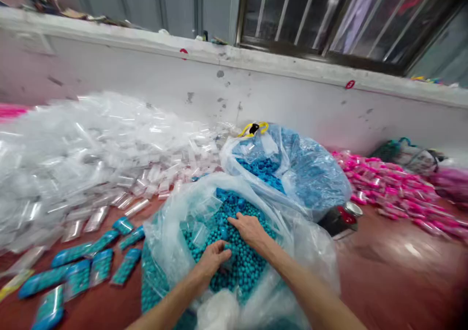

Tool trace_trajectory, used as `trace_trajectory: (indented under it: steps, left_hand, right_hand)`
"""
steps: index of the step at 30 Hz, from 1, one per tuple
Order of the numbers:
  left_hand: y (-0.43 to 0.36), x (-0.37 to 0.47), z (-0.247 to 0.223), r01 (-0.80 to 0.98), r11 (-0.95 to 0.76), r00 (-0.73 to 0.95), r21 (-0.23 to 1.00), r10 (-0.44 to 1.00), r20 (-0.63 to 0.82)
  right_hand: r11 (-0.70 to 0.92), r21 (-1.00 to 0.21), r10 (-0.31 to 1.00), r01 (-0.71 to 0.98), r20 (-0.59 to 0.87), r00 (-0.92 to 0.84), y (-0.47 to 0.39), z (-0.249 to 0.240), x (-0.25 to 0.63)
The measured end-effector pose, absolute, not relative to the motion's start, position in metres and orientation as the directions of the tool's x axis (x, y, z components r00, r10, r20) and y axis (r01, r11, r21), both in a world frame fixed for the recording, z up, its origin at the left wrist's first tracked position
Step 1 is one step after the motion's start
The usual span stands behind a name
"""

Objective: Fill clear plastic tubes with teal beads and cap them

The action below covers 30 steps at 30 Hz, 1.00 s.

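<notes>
Left grip (212, 262) is curled in at the teal beads (248, 271), thumb and fingertips pretty close together, but it's too smeary to tell if they're pinching anything. Right grip (250, 228) is in there too, fingers reaching low over the pile; can't tell whether it's clamped on something either. Beads are small and round, loose in a big crinkly see-through bag (166, 232) whose near side gets cut off at the bottom. Filled teal packets (78, 277) lie on the red floor (383, 266) to the left, beside a shiny, blurry heap of clear sleeves (106, 154).
</notes>
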<state>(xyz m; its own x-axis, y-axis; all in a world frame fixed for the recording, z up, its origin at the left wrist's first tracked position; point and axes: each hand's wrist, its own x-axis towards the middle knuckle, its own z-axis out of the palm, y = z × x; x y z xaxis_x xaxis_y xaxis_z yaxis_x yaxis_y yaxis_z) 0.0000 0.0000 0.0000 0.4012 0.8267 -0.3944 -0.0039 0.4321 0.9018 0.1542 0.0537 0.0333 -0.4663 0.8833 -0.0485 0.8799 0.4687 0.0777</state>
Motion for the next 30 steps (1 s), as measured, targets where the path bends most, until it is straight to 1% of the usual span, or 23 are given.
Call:
trace_trajectory:
  steps: [5, 10, 16, 21, 22, 25, 27, 28, 30]
  left_hand:
    - [0.001, 0.001, -0.007, -0.024, 0.42, 0.406, 0.907, 0.833, -0.375]
    - [0.001, 0.003, -0.011, 0.006, 0.409, 0.415, 0.913, 0.829, -0.374]
    - [0.001, 0.003, -0.01, 0.01, 0.41, 0.425, 0.912, 0.824, -0.375]
    - [0.001, 0.001, -0.01, 0.007, 0.41, 0.429, 0.912, 0.823, -0.373]
    - [0.001, 0.001, -0.01, -0.004, 0.414, 0.434, 0.91, 0.821, -0.371]
    - [0.0, 0.0, -0.012, -0.063, 0.431, 0.456, 0.9, 0.815, -0.358]
    - [0.0, -0.001, -0.013, -0.099, 0.425, 0.471, 0.9, 0.816, -0.334]
    - [0.0, -0.001, -0.013, -0.108, 0.414, 0.474, 0.904, 0.821, -0.319]
    - [0.0, -0.001, -0.013, -0.112, 0.379, 0.475, 0.919, 0.832, -0.285]
  right_hand:
    - [0.488, 0.08, 0.872, 0.869, -0.069, -0.484, 0.042, 0.03, 0.162]
    - [0.511, 0.015, 0.858, 0.859, -0.054, -0.51, 0.026, 0.036, 0.171]
    - [0.439, 0.078, 0.898, 0.895, -0.059, -0.435, 0.038, 0.041, 0.154]
    - [0.424, 0.087, 0.904, 0.901, 0.013, -0.427, 0.045, 0.048, 0.147]
    - [0.42, 0.07, 0.906, 0.905, 0.028, -0.422, 0.043, 0.05, 0.149]
    - [0.394, -0.04, 0.919, 0.918, 0.018, -0.394, 0.033, 0.051, 0.156]
    - [0.393, -0.143, 0.917, 0.908, -0.013, -0.399, 0.021, 0.048, 0.161]
    - [0.393, -0.222, 0.912, 0.892, -0.027, -0.408, 0.014, 0.045, 0.162]
    - [0.357, -0.44, 0.909, 0.824, -0.039, -0.414, 0.002, 0.04, 0.164]
